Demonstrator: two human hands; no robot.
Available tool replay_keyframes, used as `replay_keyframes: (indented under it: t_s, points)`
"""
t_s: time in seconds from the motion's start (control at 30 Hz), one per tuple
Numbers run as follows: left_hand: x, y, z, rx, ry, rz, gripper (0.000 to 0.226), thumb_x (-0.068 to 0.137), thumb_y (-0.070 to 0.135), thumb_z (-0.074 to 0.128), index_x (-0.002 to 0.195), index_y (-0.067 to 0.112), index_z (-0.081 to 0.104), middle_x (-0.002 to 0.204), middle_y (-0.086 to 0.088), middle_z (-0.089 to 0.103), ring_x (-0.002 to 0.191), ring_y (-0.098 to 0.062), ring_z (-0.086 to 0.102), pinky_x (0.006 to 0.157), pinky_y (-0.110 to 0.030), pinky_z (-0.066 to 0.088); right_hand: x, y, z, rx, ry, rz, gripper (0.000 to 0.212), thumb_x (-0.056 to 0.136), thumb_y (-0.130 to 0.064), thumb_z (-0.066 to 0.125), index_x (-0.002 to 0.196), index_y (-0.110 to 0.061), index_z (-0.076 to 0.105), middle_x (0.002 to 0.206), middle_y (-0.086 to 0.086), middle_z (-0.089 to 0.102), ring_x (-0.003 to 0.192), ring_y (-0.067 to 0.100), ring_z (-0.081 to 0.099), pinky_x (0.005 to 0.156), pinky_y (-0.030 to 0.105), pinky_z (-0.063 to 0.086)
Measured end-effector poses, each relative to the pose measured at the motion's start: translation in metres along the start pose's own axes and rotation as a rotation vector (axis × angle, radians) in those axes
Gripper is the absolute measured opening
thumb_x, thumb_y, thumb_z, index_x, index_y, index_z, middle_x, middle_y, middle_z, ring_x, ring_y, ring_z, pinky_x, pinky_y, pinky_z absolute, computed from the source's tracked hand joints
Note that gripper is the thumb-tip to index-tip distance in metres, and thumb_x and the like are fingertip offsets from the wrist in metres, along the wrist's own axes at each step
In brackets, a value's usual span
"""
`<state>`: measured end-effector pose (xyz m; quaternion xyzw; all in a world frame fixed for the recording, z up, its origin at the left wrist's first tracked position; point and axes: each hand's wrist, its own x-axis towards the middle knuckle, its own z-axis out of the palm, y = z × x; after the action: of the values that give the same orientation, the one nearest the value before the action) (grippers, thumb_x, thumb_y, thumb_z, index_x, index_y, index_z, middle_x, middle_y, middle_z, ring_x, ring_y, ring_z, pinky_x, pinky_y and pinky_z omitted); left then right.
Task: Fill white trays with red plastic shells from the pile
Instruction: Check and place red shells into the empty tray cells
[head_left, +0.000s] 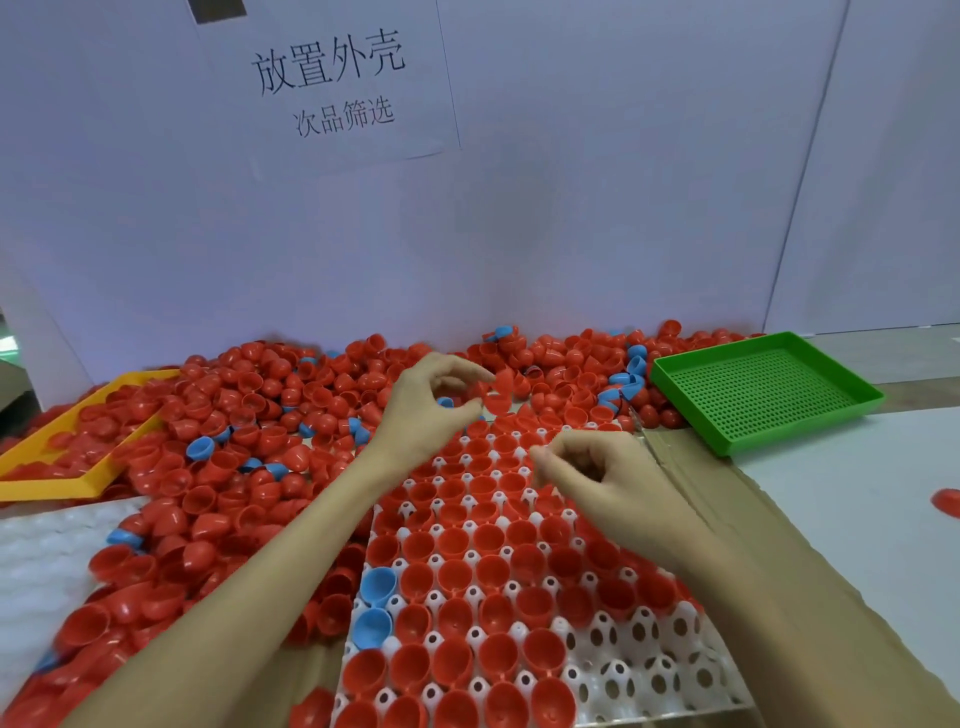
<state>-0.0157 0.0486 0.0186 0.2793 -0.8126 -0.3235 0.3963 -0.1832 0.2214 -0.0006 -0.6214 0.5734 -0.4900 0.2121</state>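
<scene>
A white tray (644, 675) lies in front of me, most of its cups filled with red shells (498, 613); a patch at its near right holds none. Two blue shells (376, 603) sit at its left edge. A big pile of red shells (249, 415) spreads across the back and left. My left hand (431, 405) hovers over the tray's far end and pinches a red shell (501, 392) between thumb and fingertips. My right hand (597, 478) hangs above the tray's upper right with fingers curled; it is blurred and I cannot see anything in it.
A green perforated tray (763, 389) stands at the back right. A yellow tray (78, 447) lies half buried in shells at the left. A few blue shells (200, 448) are mixed in the pile. A stray red shell (945, 501) lies at the right edge. A white wall backs the table.
</scene>
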Motion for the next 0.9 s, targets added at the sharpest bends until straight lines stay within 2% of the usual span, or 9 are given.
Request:
replay_keyframes:
  t_s: [0.07, 0.13, 0.2, 0.23, 0.4, 0.5, 0.63, 0.8, 0.9]
  points:
    - [-0.032, 0.014, -0.002, -0.152, -0.057, 0.025, 0.036, 0.085, 0.004, 0.079, 0.109, 0.031, 0.077, 0.116, 0.007, 0.074, 0.105, -0.015, 0.072, 0.094, -0.028, 0.059, 0.002, 0.0, 0.0, 0.043, 0.14, 0.079, 0.007, 0.101, -0.034, 0.067, 0.1, -0.029, 0.072, 0.068, -0.006, 0.06, 0.055, 0.007, 0.054, 0.057, 0.025, 0.043]
    - [-0.061, 0.022, -0.001, -0.221, -0.085, 0.06, 0.037, 0.086, 0.005, 0.077, 0.115, 0.029, 0.075, 0.117, 0.002, 0.074, 0.106, -0.021, 0.072, 0.094, -0.026, 0.057, 0.002, -0.002, -0.001, 0.129, 0.092, 0.158, 0.027, 0.098, -0.038, 0.07, 0.124, -0.04, 0.063, 0.092, -0.007, 0.071, 0.072, 0.009, 0.072, 0.067, 0.025, 0.055]
    - [-0.081, 0.025, 0.0, -0.233, -0.091, 0.091, 0.038, 0.085, 0.003, 0.077, 0.117, 0.025, 0.074, 0.116, -0.001, 0.073, 0.107, -0.024, 0.07, 0.095, -0.022, 0.053, -0.001, -0.003, -0.001, 0.168, -0.069, 0.151, 0.038, 0.096, -0.04, 0.072, 0.132, -0.046, 0.061, 0.112, -0.008, 0.073, 0.093, 0.012, 0.077, 0.083, 0.03, 0.062]
    - [-0.088, 0.024, 0.0, -0.233, -0.092, 0.098, 0.039, 0.085, 0.003, 0.077, 0.118, 0.024, 0.073, 0.115, -0.001, 0.072, 0.107, -0.025, 0.069, 0.095, -0.022, 0.051, -0.002, -0.005, 0.001, 0.176, -0.134, 0.114, 0.034, 0.097, -0.038, 0.073, 0.129, -0.044, 0.065, 0.114, -0.009, 0.073, 0.095, 0.013, 0.076, 0.087, 0.031, 0.062]
    - [-0.099, 0.018, -0.005, -0.232, -0.077, 0.09, 0.045, 0.086, 0.007, 0.077, 0.124, 0.03, 0.07, 0.12, 0.001, 0.065, 0.114, -0.027, 0.065, 0.1, -0.024, 0.05, -0.003, -0.003, 0.013, 0.173, -0.167, 0.047, 0.023, 0.096, -0.029, 0.076, 0.119, -0.032, 0.074, 0.081, -0.021, 0.071, 0.073, 0.004, 0.069, 0.069, 0.018, 0.054]
    - [-0.101, 0.017, -0.007, -0.266, -0.066, 0.012, 0.046, 0.088, 0.019, 0.082, 0.127, 0.037, 0.066, 0.133, 0.003, 0.062, 0.126, -0.023, 0.063, 0.102, -0.028, 0.053, -0.003, -0.002, 0.015, 0.211, -0.163, 0.04, 0.026, 0.096, -0.027, 0.077, 0.122, -0.031, 0.073, 0.095, -0.012, 0.077, 0.088, 0.01, 0.076, 0.073, 0.022, 0.058]
    - [-0.102, 0.017, -0.009, -0.321, -0.095, -0.091, 0.036, 0.089, 0.024, 0.084, 0.121, 0.034, 0.069, 0.126, 0.009, 0.07, 0.115, -0.016, 0.071, 0.099, -0.03, 0.057, -0.001, 0.001, 0.016, 0.232, -0.171, 0.044, 0.032, 0.094, -0.03, 0.078, 0.125, -0.032, 0.071, 0.117, -0.003, 0.076, 0.101, 0.018, 0.077, 0.079, 0.025, 0.059]
    - [-0.105, 0.022, -0.008, -0.263, -0.041, -0.014, 0.029, 0.091, 0.017, 0.082, 0.115, 0.03, 0.071, 0.116, 0.009, 0.074, 0.107, -0.013, 0.073, 0.093, -0.02, 0.056, -0.002, -0.003, 0.014, 0.261, -0.178, 0.046, 0.037, 0.096, -0.029, 0.077, 0.131, -0.031, 0.069, 0.116, 0.003, 0.075, 0.103, 0.022, 0.076, 0.08, 0.03, 0.06]
    - [-0.105, 0.023, -0.009, -0.212, -0.012, 0.017, 0.033, 0.09, 0.018, 0.083, 0.116, 0.032, 0.069, 0.115, 0.01, 0.072, 0.105, -0.016, 0.073, 0.09, -0.02, 0.056, -0.003, -0.008, 0.011, 0.337, -0.173, 0.061, 0.031, 0.098, -0.029, 0.074, 0.129, -0.03, 0.069, 0.112, 0.006, 0.076, 0.105, 0.023, 0.076, 0.084, 0.029, 0.06]
